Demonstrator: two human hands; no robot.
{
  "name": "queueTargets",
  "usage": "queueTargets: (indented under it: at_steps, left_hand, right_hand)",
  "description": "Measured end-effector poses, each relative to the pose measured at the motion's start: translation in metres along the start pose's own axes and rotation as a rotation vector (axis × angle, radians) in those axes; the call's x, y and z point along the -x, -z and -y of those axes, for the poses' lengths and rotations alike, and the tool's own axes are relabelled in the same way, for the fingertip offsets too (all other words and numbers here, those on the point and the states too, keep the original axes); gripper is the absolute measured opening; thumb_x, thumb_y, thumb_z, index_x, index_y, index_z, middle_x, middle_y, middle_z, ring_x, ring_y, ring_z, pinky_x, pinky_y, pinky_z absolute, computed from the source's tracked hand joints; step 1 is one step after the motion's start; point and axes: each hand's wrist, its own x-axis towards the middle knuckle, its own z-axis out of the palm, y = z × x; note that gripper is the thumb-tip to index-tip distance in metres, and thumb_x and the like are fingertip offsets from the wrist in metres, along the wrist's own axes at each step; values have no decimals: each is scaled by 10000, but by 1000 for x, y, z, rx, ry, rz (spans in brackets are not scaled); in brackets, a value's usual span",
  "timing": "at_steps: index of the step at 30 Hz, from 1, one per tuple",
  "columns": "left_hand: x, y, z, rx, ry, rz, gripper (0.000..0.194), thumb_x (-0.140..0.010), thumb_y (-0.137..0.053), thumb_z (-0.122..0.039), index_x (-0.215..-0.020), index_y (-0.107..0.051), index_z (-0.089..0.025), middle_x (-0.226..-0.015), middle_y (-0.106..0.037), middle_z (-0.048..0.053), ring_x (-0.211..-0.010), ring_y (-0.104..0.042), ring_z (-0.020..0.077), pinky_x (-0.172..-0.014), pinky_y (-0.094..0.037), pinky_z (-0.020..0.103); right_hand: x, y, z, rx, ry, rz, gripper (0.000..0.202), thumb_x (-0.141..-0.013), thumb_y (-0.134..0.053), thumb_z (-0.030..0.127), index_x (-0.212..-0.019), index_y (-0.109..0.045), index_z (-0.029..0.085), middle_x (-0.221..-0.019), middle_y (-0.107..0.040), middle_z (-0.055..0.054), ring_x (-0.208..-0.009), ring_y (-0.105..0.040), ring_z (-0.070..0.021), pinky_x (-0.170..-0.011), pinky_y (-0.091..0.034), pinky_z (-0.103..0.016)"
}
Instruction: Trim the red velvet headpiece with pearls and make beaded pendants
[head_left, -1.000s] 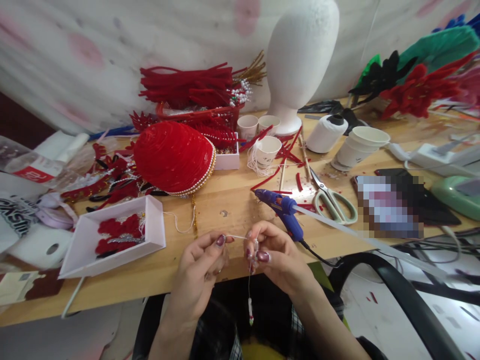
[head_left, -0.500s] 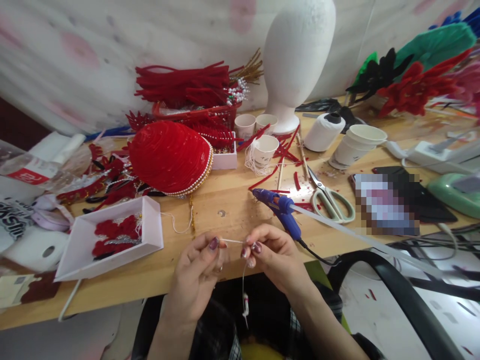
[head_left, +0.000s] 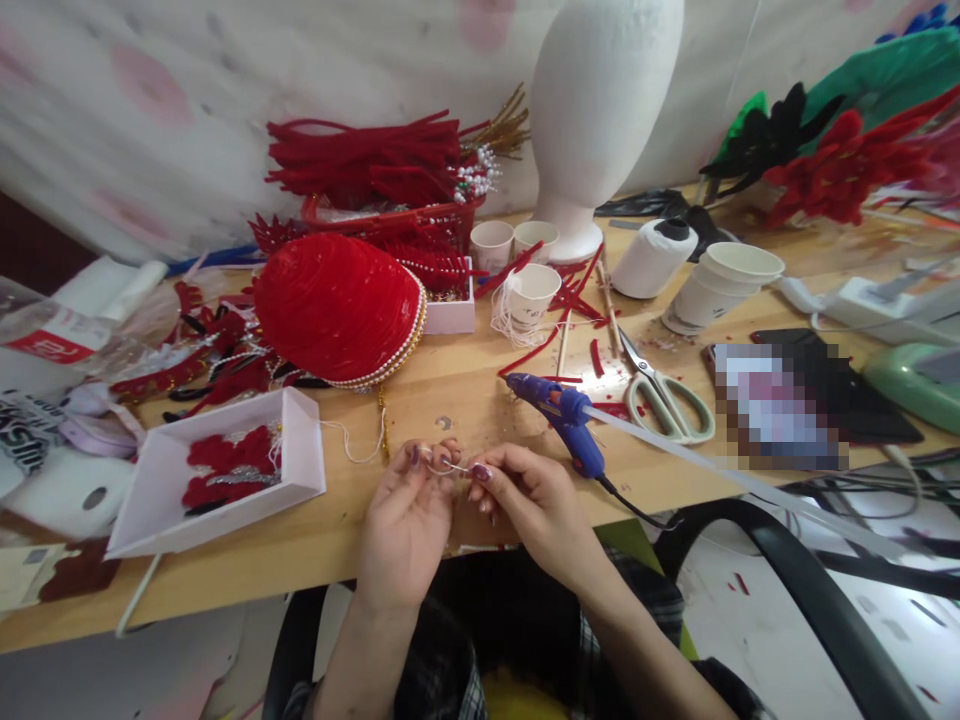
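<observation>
My left hand (head_left: 409,515) pinches a thin white string (head_left: 455,467) with its fingertips, near the table's front edge, palm turned partly up. The string's other side is pinched between the thumb and finger of my right hand (head_left: 529,500), and a small loop shows between the two hands. Just behind my right hand lies a blue glue gun (head_left: 566,415) with a long clear stick in its back end. A red domed cap (head_left: 337,310) edged with pearls and gold beads sits beyond my left hand. What hangs under the hands is hidden.
An open white box (head_left: 217,530) with red pieces lies at the left. Scissors (head_left: 669,400), a phone (head_left: 776,405) and paper cups (head_left: 724,280) are at the right. A white foam head (head_left: 600,100) and a red basket (head_left: 390,222) stand at the back.
My left hand has turned its palm up more, and my right hand has moved slightly left. The stretched string now curves in a loop; its dangling end with small beads no longer shows.
</observation>
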Motion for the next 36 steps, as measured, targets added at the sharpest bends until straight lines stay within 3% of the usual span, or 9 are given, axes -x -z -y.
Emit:
queueTargets:
  at_steps: [7, 12, 16, 21, 25, 28, 31, 36]
  left_hand:
    - [-2, 0, 0, 4, 19, -31, 151, -785, -665, -27, -733, -708, -162, -771, -716, 18, -797, -696, 137, -789, -579, 262]
    - [3, -5, 2, -92, -58, 119, 102, -776, -746, -158, -711, -668, -157, -677, -619, -3, -710, -609, 120, -746, -535, 225]
    - [8, 1, 2, -339, -227, 304, 135, -875, -683, -272, -769, -670, -189, -749, -665, 18, -768, -609, 151, -763, -497, 250]
    - [13, 14, -3, -684, -609, 537, 185, -974, -510, -236, -838, -635, -220, -858, -722, 37, -901, -596, 200, -871, -446, 333]
    - [21, 16, -10, -953, -873, 588, 153, -946, -503, -168, -862, -620, -219, -878, -730, 48, -867, -562, 214, -830, -429, 367]
    - [25, 13, -14, -1069, -973, 601, 156, -919, -521, -139, -851, -636, -218, -862, -730, 44, -866, -570, 220, -841, -427, 382]
    - [23, 9, -13, -948, -873, 553, 173, -945, -521, -164, -862, -660, -223, -873, -721, 35, -897, -590, 202, -865, -452, 350]
    - [13, 0, -6, -487, -366, 375, 171, -939, -608, -293, -804, -673, -211, -748, -626, -12, -717, -591, 116, -719, -505, 228]
  right_hand:
    - [0, 0, 2, 31, -33, 18, 344, -995, -549, 433, -771, -596, 176, -669, -575, 1, -599, -530, -120, -569, -443, -223]
    - [-3, -1, 3, -376, -305, 81, 372, -904, -636, 482, -712, -498, 195, -494, -429, 90, -377, -316, -54, -353, -265, -160]
    - [-7, 1, 5, -588, -426, 93, 348, -841, -722, 464, -734, -561, 175, -442, -498, 85, -302, -314, -43, -274, -255, -135]
    - [-7, 7, 8, -818, -495, 202, 301, -752, -822, 382, -728, -677, 119, -458, -557, 65, -289, -285, -15, -244, -248, -118]
    - [-5, 10, 12, -888, -575, 204, 241, -703, -855, 291, -790, -752, 91, -513, -604, 46, -319, -345, -7, -248, -238, -103]
    - [-3, 10, 14, -889, -576, 208, 240, -692, -859, 280, -802, -770, 86, -515, -614, 38, -317, -364, -7, -254, -245, -107]
    - [-2, 8, 12, -827, -522, 187, 247, -685, -869, 302, -793, -755, 112, -541, -641, 30, -325, -415, -19, -281, -286, -113]
    - [-1, 0, 9, -505, -321, 80, 292, -744, -847, 394, -771, -679, 157, -645, -683, 6, -486, -588, -77, -440, -439, -145]
